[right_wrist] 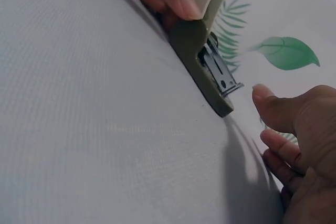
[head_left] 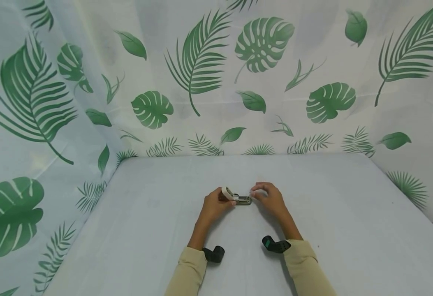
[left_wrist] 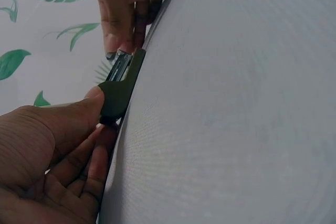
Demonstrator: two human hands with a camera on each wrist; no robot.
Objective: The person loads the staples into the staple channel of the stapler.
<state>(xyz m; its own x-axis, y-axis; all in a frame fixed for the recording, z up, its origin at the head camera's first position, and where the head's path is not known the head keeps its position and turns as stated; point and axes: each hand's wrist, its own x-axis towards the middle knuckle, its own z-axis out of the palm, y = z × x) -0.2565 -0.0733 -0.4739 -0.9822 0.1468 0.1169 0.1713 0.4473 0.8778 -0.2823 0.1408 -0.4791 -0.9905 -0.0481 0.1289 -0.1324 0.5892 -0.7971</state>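
Observation:
A small stapler (head_left: 243, 201) with an olive-green base lies on the white-covered table, its pale top cover swung up and back. Its metal staple channel (right_wrist: 219, 70) is exposed in the right wrist view. My left hand (head_left: 213, 206) grips the stapler's hinge end, the thumb pressing on the side of the base (left_wrist: 119, 97). Just off the front end, my right hand (head_left: 274, 201) has its fingers loosely bent. A gap shows between its thumb (right_wrist: 273, 109) and the stapler in the right wrist view, and I see nothing held between its fingers.
A white cloth covers the table (head_left: 157, 185). Behind and beside it hangs a white curtain (head_left: 209, 123) printed with green leaves. Black wrist cameras, one on the left wrist (head_left: 214, 254) and one on the right wrist (head_left: 275, 245), jut inward over the table.

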